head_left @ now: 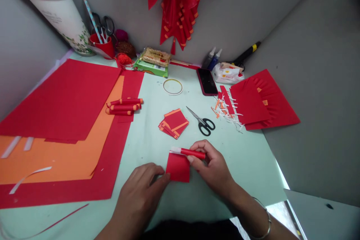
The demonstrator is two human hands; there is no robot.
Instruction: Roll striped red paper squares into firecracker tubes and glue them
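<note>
My right hand (210,161) grips a slim red tube with a white end (192,153), which looks like a glue stick. Its white end lies along the top edge of a small red paper square (178,168) flat on the table. At that square's left edge, the thumb and fingers of my left hand (143,183) are drawn together and steady the paper. Just beyond my hands rests a stack of red paper pieces with orange strips (174,123). Scissors with black handles (201,122) lie to the right of the stack, blades slightly apart.
Large red sheets (64,97) and an orange sheet (70,161) cover the left, with several rolled paper tubes (123,107) at their edge. A phone (207,81), paper scraps (225,108) and a folded red sheet (278,101) lie right. A tall white cup (53,11) stands back left.
</note>
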